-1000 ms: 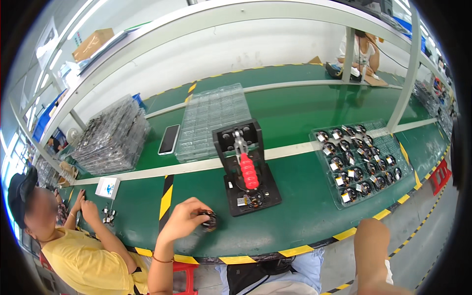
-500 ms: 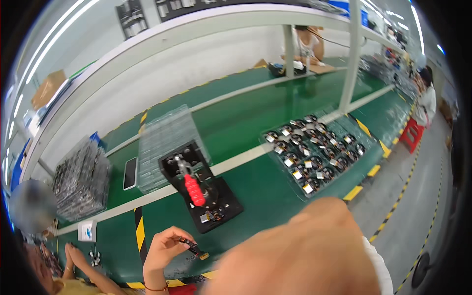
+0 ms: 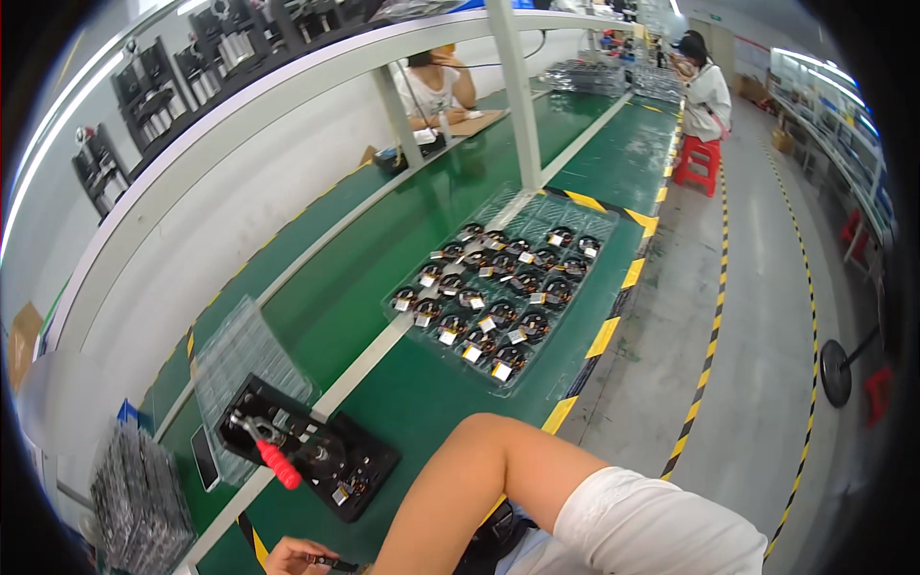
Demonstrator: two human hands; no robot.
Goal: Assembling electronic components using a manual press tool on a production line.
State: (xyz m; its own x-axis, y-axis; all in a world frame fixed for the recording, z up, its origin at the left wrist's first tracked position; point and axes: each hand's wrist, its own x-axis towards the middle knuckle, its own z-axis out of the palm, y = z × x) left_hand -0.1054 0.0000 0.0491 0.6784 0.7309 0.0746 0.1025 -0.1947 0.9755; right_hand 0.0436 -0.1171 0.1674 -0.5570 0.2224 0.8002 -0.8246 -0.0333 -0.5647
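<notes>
At the lower edge, my left hand [image 3: 290, 557] is closed on a small black electronic part [image 3: 332, 563], cut off by the picture's border. My right arm bends at the elbow, its forearm [image 3: 436, 503] reaching down toward the left hand; the right hand itself lies out of view. Beyond them stands a black toggle-clamp fixture [image 3: 376, 471] with a red handle [image 3: 279, 465]. On its base sits a small wired part with a silver block [image 3: 341, 495].
A clear plastic tray [image 3: 596, 228] of round black wired parts lies on the green bench. Stacked clear trays [image 3: 139, 498], a flat clear tray [image 3: 235, 359] and a phone [image 3: 204, 458] are at left. A shelf post [image 3: 516, 96] rises behind. Co-workers sit farther off.
The view has swung right, so the fixture and tray appear farther left. My right arm, a large blur before, now shows its bent elbow and white sleeve. The left hand still holds the part.
</notes>
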